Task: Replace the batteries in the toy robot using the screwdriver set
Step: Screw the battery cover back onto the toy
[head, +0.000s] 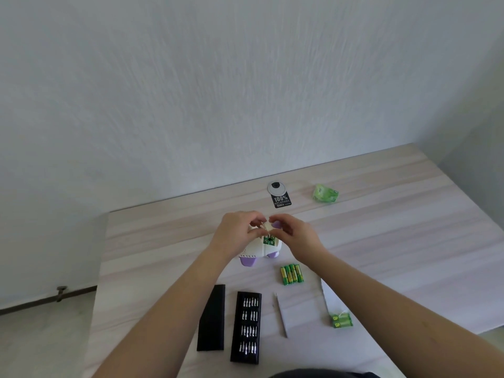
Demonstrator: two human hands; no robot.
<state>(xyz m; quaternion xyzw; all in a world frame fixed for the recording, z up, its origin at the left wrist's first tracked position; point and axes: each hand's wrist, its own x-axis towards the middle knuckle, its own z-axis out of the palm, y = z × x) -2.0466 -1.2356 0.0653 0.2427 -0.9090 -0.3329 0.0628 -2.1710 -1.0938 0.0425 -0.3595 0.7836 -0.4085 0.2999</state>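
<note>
The white and purple plastic toy robot [260, 248] is being held lying on the pale wood-grain table [381, 241], its open compartment showing green batteries [268, 241] directly under both hands. A small pale piece, probably the cover, is being pinched by the curled left hand [240, 230] and right hand [291, 233]. Four loose cylindrical batteries [291, 274] are lying nearer the right hand; the slim metal screwdriver [281, 315] and black bit case [246, 327] are lying nearer the body.
</note>
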